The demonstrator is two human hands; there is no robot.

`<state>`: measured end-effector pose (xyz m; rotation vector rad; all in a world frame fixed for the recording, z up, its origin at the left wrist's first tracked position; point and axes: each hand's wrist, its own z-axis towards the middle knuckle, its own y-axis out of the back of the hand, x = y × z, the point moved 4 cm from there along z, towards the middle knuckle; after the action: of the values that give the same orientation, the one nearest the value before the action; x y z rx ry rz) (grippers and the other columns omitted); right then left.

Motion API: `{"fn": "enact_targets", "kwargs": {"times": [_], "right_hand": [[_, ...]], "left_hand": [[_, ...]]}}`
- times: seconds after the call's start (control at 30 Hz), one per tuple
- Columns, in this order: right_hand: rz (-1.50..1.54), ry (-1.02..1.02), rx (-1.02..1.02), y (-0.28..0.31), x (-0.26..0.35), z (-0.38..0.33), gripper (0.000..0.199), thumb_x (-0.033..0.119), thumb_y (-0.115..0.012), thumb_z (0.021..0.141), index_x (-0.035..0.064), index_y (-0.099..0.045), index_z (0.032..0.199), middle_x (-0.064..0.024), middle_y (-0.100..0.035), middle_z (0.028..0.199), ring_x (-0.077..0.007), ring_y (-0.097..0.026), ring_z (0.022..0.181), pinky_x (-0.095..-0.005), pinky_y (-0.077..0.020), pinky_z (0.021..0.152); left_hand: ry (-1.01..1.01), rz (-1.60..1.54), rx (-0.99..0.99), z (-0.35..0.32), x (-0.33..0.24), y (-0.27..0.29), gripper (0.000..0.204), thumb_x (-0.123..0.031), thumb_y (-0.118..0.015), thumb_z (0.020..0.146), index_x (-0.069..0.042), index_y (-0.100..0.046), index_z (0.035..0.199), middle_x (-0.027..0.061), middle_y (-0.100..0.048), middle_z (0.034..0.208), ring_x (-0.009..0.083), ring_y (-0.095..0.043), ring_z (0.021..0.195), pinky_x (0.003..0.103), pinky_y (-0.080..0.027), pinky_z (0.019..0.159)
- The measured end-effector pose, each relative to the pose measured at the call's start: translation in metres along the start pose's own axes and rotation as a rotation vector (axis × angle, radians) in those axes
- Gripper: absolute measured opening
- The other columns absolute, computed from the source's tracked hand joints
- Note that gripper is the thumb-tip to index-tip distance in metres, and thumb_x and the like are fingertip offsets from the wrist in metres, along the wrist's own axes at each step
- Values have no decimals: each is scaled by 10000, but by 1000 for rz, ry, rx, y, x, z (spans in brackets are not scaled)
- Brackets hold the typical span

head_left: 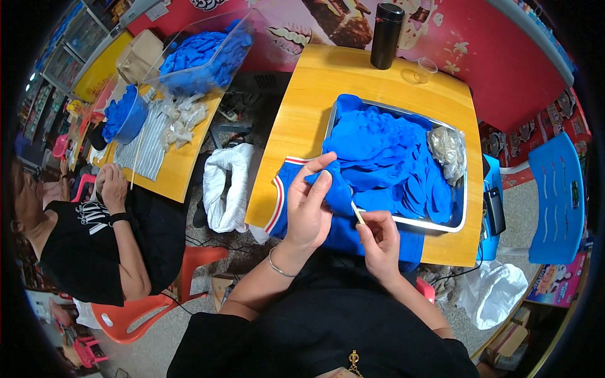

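Note:
My left hand (310,217) pinches a small blue piece (339,194), apparently cloth, between thumb and fingers above the near left edge of the metal tray. Between the thumb and fingers of my right hand (380,244) is a thin pale stick (358,215), its upper end against the blue piece. A heap of similar flat blue pieces (391,151) fills the tray (465,208). At the tray's right end lies a bunched clear plastic bag (447,155); its contents are unclear. A blue garment with red-and-white trim (285,186) lies under my hands on the table's near side.
A black thermos (386,36) and clear cup (421,70) stand at the back of the yellow table (302,94). To the left, a co-worker (88,246) sits by another table with a clear bin (208,60) and basin (133,120) of blue pieces. A blue chair (558,201) stands right.

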<state>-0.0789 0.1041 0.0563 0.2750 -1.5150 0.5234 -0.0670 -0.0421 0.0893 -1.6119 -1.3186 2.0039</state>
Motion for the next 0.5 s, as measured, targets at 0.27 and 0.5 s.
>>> {"fn": "enact_targets", "kwargs": {"times": [0.27, 0.5], "right_hand": [[243, -174, 79, -14, -2, -2, 136, 43, -570, 875, 30, -497, 990, 8, -510, 822, -38, -452, 672, -180, -362, 577], [-212, 170, 2, -3, -3, 5, 131, 26, -570, 868, 33, -504, 981, -15, -515, 832, -50, -489, 700, -190, -389, 594]], "left_hand": [[-140, 90, -52, -1, -5, -4, 228, -50, -523, 901, 28, -573, 1110, 63, -605, 1015, 37, -492, 717, 176, -441, 688], [-194, 103, -91, 5, 1, 15, 178, -23, -613, 846, 1, -611, 1022, 61, -622, 941, 58, -538, 761, 177, -445, 708]]}}
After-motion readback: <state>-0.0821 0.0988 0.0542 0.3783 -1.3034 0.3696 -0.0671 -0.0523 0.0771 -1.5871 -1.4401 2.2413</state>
